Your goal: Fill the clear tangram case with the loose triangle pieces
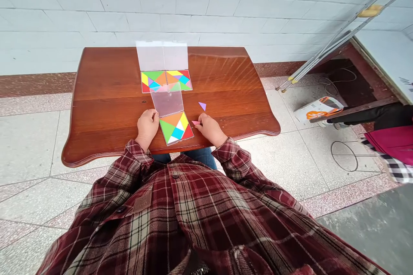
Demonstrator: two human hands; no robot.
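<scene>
A clear plastic tangram case (161, 134) lies near the table's front edge, its transparent lid (167, 101) tilted up and away from me. Orange, yellow, green, blue and red pieces sit inside, with white patches showing between them. My left hand (148, 125) is closed at the case's left edge, thumb and finger beside the hinge. On the other side, my right hand (209, 129) pinches a pink tangram piece (195, 123) just right of the case. A purple triangle (202, 105) lies on the wood beyond my right fingers.
Behind stand two more filled tangram cases (153, 73) with lids raised, partly overlapped by the near lid. The brown wooden table (232, 77) backs toward a white tiled wall. At right are crutches (322, 53), a carton (318, 109), a metal ring frame (344, 156) and part of another person (392, 142).
</scene>
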